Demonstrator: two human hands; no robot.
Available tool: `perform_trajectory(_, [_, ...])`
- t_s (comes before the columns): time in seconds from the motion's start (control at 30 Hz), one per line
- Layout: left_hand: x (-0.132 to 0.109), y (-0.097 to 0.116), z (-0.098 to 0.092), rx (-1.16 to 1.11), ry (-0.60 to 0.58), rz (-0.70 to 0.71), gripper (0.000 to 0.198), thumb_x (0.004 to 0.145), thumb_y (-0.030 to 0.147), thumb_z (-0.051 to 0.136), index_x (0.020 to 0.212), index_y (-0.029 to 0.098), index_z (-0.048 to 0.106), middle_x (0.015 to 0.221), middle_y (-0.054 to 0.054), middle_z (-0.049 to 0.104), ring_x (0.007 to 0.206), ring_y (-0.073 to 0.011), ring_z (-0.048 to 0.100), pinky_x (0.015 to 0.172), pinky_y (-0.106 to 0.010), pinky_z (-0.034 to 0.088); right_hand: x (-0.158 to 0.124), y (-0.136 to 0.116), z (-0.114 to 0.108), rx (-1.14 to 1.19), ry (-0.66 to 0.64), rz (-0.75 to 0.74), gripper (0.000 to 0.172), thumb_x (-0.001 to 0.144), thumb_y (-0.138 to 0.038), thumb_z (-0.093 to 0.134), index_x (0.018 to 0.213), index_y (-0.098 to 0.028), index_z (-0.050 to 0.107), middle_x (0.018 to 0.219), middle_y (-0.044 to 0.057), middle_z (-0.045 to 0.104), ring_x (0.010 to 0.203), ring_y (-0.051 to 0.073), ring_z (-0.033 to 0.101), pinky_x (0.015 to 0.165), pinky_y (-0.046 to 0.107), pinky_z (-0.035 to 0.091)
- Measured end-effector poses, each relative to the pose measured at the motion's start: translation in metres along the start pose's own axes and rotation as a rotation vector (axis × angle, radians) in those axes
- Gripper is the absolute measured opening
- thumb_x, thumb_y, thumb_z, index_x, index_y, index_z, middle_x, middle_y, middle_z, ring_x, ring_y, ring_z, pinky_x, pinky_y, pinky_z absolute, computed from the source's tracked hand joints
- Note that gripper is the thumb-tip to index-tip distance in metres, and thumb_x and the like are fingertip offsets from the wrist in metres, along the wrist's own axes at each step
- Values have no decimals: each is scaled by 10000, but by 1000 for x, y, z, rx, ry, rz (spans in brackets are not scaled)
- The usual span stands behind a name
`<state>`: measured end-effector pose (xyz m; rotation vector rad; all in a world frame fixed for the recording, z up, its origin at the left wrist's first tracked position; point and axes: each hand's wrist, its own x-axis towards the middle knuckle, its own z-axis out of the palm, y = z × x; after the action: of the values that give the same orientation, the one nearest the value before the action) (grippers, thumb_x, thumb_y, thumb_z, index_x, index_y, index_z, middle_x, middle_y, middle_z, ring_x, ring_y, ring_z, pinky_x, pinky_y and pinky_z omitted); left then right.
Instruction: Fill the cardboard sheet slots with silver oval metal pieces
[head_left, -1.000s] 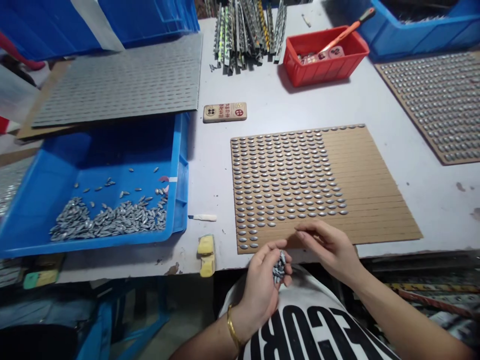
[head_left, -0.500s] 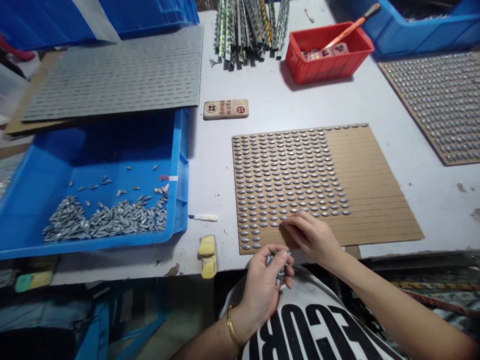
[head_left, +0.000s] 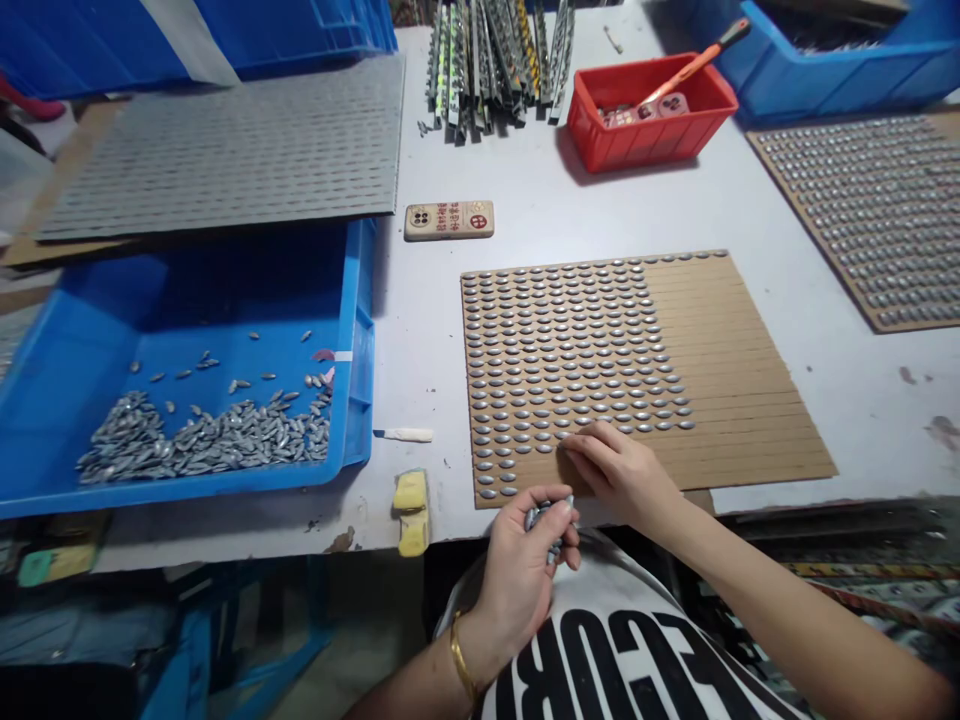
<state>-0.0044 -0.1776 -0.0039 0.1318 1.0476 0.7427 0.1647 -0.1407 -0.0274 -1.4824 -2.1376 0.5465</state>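
My left hand (head_left: 529, 560), with a gold bangle at the wrist, is curled around a bunch of small grey oval pieces (head_left: 555, 550) at the board's front edge. Fingertips pinched together, my right hand (head_left: 619, 470) touches the brown board (head_left: 742, 400) at the end of a row near its front; what lies under the fingertips is hidden. Rows of grey oval pieces (head_left: 555, 350) cover the board's left and middle part, and its right part shows bare lined surface. A blue bin (head_left: 360, 390) on the left holds a heap of similar pieces (head_left: 247, 435).
A red box (head_left: 645, 130) with an orange-handled tool stands behind the board. Nearby lie a patterned beige block (head_left: 450, 220), a yellow clip (head_left: 412, 510) and a bundle of strips (head_left: 495, 70). Another filled board (head_left: 877, 220) is at right, a grey sheet (head_left: 232, 150) at left.
The whole view has shifted slightly. Both hands keep nearly the same places over the board, the right one still at the same row.
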Motion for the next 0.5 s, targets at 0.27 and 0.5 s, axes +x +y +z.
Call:
perform_trajectory(0.27, [-1,1,8,-36,31,58,217,735,231,723,885,149,591,747,-30,623,623,-94,538,517,-202,408,-25,-22,-22,576,-87,229,154,901,-247,552,1045,-224,603,943,56,636,840,171,621,680,269,530])
perform_trajectory(0.5, [2,-4,15,-53,4,6,231,727,250,738,848,145,571,755,-18,607,652,-99,563,575,-215,458,-35,-31,-19,518,-35,173,236,912,-226,529,1126,-243,626,1016,82,625,920,189,618,788,312,534])
